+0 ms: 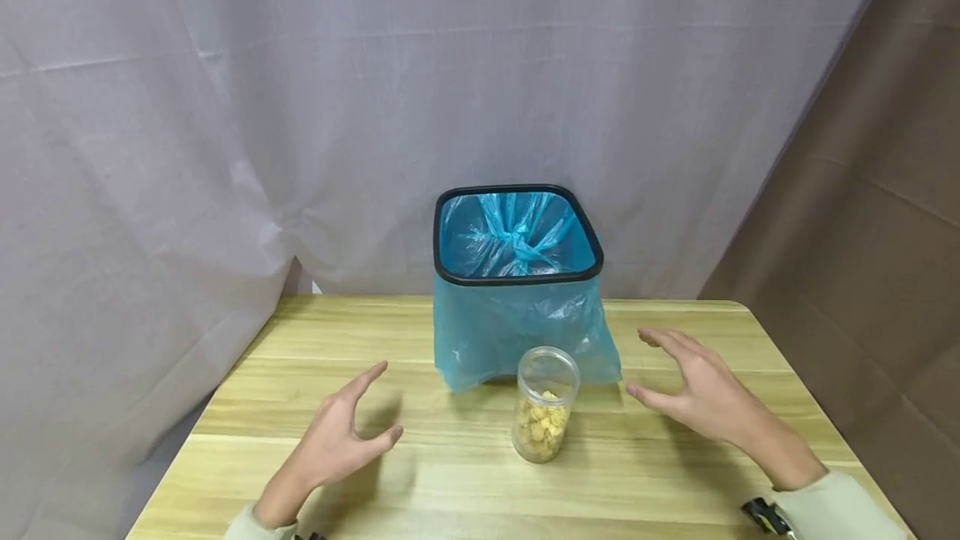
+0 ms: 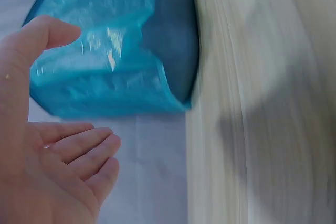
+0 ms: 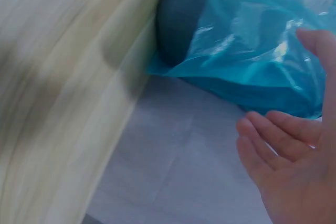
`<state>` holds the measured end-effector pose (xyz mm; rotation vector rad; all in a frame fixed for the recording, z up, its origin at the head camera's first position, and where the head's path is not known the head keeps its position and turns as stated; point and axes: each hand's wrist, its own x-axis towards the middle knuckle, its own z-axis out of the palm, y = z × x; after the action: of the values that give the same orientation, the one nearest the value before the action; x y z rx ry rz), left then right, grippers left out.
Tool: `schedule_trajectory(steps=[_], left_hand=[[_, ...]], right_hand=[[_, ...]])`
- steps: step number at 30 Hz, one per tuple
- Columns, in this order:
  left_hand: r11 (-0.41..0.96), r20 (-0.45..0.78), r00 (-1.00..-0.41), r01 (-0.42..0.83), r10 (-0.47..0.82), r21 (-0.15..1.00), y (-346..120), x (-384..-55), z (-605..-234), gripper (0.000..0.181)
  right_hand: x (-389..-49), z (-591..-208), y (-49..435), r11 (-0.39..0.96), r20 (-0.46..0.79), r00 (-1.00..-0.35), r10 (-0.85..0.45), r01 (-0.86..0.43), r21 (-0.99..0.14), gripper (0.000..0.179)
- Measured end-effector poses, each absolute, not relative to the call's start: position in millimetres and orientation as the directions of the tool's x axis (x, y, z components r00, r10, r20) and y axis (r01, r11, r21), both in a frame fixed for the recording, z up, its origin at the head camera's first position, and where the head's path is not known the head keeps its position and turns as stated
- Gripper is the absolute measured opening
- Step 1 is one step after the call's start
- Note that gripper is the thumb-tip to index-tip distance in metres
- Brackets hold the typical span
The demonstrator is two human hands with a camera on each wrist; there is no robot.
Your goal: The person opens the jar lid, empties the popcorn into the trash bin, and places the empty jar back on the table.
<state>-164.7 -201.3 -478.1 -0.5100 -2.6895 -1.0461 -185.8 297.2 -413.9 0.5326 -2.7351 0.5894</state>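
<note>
A trash bin with a black rim [image 1: 517, 281] stands at the back of the table, lined with a blue plastic bag [image 1: 510, 332] that hangs over its outside. Inside the bin the bag gathers into a knot-like bunch. In front of it stands a clear plastic jar [image 1: 546, 407], upright, with yellowish crumbly pieces in its lower half. My left hand [image 1: 337, 436] hovers left of the jar, thumb and fingers spread apart, holding nothing. To the right of the bin, my right hand [image 1: 701, 390] is likewise spread and touches nothing. Both wrist views show the bag beyond the fingers.
The light wooden table [image 1: 300, 382] carries the bin and jar. Behind it hangs a grey curtain [image 1: 360, 107], close to the bin's back. A brown cloth [image 1: 862, 232] hangs along the right side.
</note>
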Motion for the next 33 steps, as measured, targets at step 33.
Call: schedule_trajectory(steps=[33], left_hand=[[0.315,0.301,-0.823,0.483,0.481,0.817,-58.4,-183.2,-504.1,0.094]], right_hand=[[-183.0,-388.4,206.6,0.697,0.307,-0.811,-0.498,-0.585,-0.415,0.083]])
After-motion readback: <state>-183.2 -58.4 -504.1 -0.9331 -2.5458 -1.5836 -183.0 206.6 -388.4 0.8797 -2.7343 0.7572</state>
